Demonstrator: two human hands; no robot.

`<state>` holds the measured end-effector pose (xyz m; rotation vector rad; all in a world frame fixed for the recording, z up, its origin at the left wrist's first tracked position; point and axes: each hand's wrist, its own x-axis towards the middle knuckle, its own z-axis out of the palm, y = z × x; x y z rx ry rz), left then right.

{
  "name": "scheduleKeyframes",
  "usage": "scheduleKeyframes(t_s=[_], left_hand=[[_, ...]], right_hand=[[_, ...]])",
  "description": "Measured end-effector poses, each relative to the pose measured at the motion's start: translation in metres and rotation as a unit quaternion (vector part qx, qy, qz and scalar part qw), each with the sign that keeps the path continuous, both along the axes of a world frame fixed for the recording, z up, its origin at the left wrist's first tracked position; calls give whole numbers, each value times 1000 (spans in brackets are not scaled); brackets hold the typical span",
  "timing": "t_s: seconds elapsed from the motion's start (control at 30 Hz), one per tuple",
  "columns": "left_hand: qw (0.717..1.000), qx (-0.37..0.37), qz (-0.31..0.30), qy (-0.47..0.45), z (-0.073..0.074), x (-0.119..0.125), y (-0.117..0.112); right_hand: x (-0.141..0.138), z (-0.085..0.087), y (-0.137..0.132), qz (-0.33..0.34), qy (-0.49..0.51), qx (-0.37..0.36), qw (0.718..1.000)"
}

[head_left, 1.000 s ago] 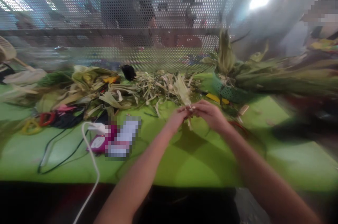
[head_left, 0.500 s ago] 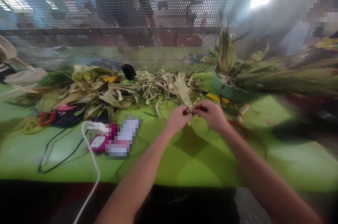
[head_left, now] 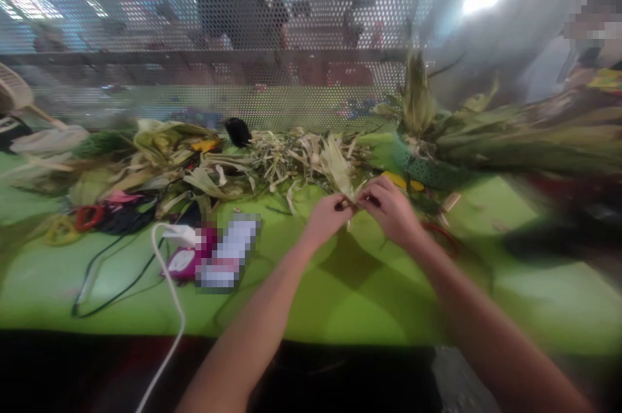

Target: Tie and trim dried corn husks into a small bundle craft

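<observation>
Over the green table my left hand and my right hand meet, fingers closed. Between them they pinch the narrow lower end of a pale corn husk, whose wide leaves fan upward and away from me. A short bit of husk pokes out below my fingers. My right hand's thumb and fingertips press together beside the left. Exactly how the husk is folded or wrapped between my fingertips is too blurred to make out. Loose dried husk strips lie just behind it.
A green basket full of husks stands at the back right. Left lie heaped husks, orange-handled scissors, a magenta box, a pixelated flat object and a white cable. A perforated screen rises behind, people beyond it.
My right hand has shifted slightly up, its fingers rising a little from the husk's lower end. My left hand stays nearly still. Behind the screen, a person has moved right.
</observation>
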<state>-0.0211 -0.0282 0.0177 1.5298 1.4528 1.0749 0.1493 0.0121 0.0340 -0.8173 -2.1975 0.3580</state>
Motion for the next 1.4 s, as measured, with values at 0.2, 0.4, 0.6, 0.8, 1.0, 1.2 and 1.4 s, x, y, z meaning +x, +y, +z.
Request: scheduleKeyframes(t_s=[0.2,0.4,0.6,0.8,1.0,1.2,1.4], left_hand=[[1000,-10,-1,18,1,-1,0],[1000,-10,-8,14,-1,-2,2],[1000,-5,-11,14,-1,-2,2],[1000,-17,-10,13,-1,-1,2],[1000,-19,-8,20,0,-2,2],[999,-20,0,32,0,-2,2],[999,-2,-3,45,-3,-1,2]], right_hand=[[0,1,-1,-8,-10,25,1000],[1,-1,1,-15,-4,41,999],[0,0,0,-15,5,50,999],[0,1,-1,-18,9,49,999],[1,0,0,-17,3,48,999],[1,0,-1,-1,-26,24,999],[2,0,-2,5,-64,0,998]])
